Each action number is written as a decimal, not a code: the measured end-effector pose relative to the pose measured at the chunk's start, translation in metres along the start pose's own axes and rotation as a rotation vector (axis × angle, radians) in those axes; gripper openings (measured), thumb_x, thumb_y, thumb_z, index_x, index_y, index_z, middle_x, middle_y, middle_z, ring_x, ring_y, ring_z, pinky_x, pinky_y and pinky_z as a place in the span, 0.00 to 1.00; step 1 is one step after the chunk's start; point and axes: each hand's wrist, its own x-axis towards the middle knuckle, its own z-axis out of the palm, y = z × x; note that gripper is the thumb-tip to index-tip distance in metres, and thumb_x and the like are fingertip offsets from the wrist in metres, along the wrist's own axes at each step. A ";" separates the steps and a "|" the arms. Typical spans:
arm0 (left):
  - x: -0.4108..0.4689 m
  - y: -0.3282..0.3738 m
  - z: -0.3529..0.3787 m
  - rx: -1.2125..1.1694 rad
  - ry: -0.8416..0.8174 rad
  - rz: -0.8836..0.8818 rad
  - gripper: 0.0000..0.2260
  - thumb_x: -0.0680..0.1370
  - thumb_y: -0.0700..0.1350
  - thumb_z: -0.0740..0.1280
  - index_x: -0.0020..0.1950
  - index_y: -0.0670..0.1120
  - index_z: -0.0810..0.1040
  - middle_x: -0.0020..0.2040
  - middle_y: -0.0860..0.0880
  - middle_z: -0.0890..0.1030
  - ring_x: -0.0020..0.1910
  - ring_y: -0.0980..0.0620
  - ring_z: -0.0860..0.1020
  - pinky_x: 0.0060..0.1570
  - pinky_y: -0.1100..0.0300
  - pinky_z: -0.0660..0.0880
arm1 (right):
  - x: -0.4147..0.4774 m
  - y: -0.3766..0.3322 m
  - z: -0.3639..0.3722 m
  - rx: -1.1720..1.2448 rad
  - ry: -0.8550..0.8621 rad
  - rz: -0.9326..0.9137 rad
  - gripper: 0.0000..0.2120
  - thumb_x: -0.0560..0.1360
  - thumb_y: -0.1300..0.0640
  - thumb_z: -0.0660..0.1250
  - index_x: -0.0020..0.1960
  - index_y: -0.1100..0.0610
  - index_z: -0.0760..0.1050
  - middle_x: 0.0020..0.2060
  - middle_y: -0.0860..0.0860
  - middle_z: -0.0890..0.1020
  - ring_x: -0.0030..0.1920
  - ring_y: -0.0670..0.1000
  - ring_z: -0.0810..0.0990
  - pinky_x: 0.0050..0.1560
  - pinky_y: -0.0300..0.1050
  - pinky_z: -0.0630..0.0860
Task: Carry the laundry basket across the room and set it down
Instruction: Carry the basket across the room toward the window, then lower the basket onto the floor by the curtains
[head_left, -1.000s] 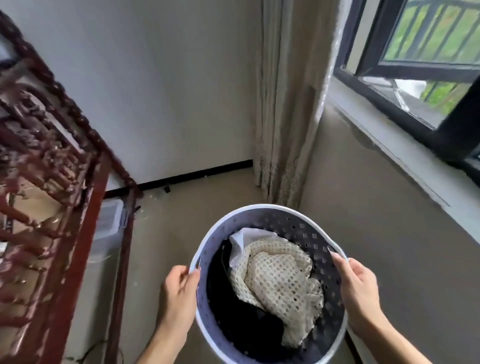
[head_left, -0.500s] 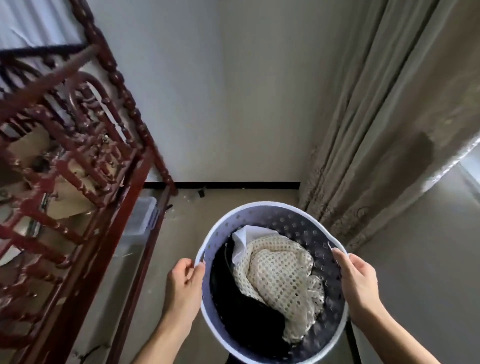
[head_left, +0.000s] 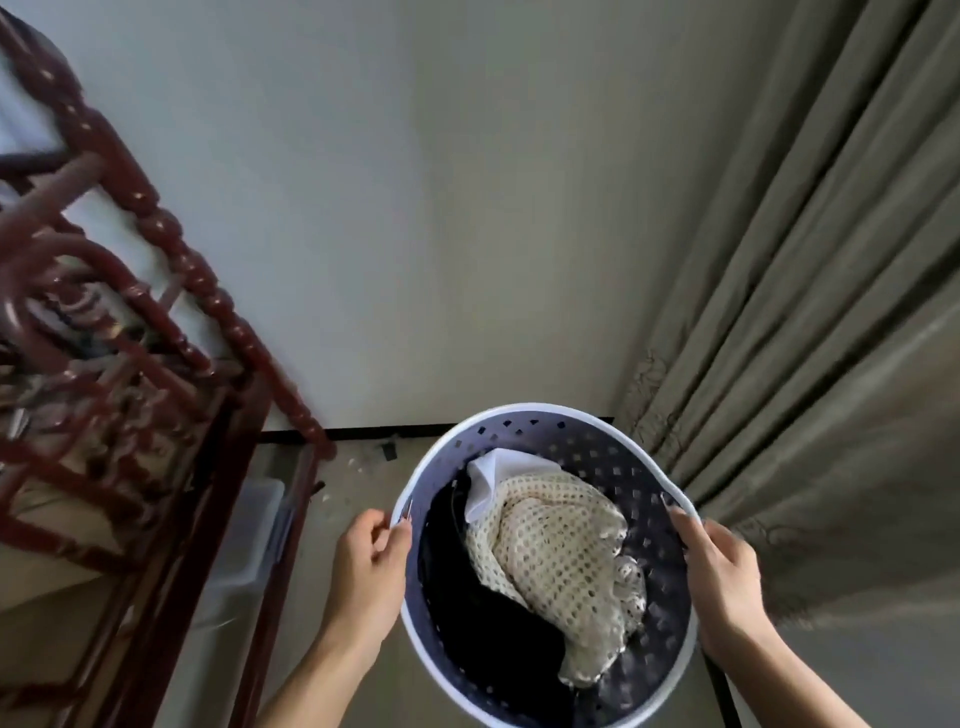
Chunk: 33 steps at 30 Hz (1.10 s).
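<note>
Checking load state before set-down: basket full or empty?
Partly full. The laundry basket holds a cream mesh garment, white cloth and dark clothing, all below the rim; perforated inner wall shows above them.

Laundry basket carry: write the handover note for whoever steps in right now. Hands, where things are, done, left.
Left hand: gripping the left side of the rim of the laundry basket.
Right hand: gripping the right side of the rim.
Basket: held in the air between both hands, tipped slightly, facing the room corner between the carved red wooden frame on the left and the curtain on the right.
Contents: a cream knitted garment on top, a white cloth and dark clothing beneath.
Done: basket lifted and in carry.
Left: finish the walk and set it down on the floor.
</note>
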 end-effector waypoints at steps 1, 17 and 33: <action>0.016 0.005 0.007 0.005 -0.004 -0.009 0.12 0.78 0.42 0.62 0.46 0.32 0.73 0.36 0.43 0.73 0.35 0.49 0.69 0.33 0.57 0.62 | 0.018 -0.004 0.009 -0.005 -0.002 0.013 0.17 0.74 0.50 0.67 0.33 0.59 0.69 0.29 0.57 0.70 0.30 0.53 0.69 0.32 0.47 0.71; 0.254 0.040 0.071 0.190 -0.100 -0.097 0.08 0.79 0.40 0.59 0.41 0.41 0.72 0.35 0.46 0.72 0.33 0.50 0.69 0.31 0.58 0.65 | 0.222 -0.055 0.154 -0.305 -0.070 0.117 0.16 0.77 0.51 0.64 0.37 0.61 0.77 0.32 0.56 0.80 0.33 0.53 0.76 0.30 0.42 0.70; 0.544 -0.145 0.266 0.822 -0.680 -0.075 0.06 0.77 0.42 0.60 0.49 0.39 0.68 0.46 0.39 0.76 0.45 0.41 0.77 0.40 0.54 0.67 | 0.414 0.166 0.268 -0.721 0.089 0.407 0.24 0.78 0.44 0.56 0.40 0.63 0.76 0.40 0.63 0.81 0.44 0.63 0.80 0.45 0.55 0.76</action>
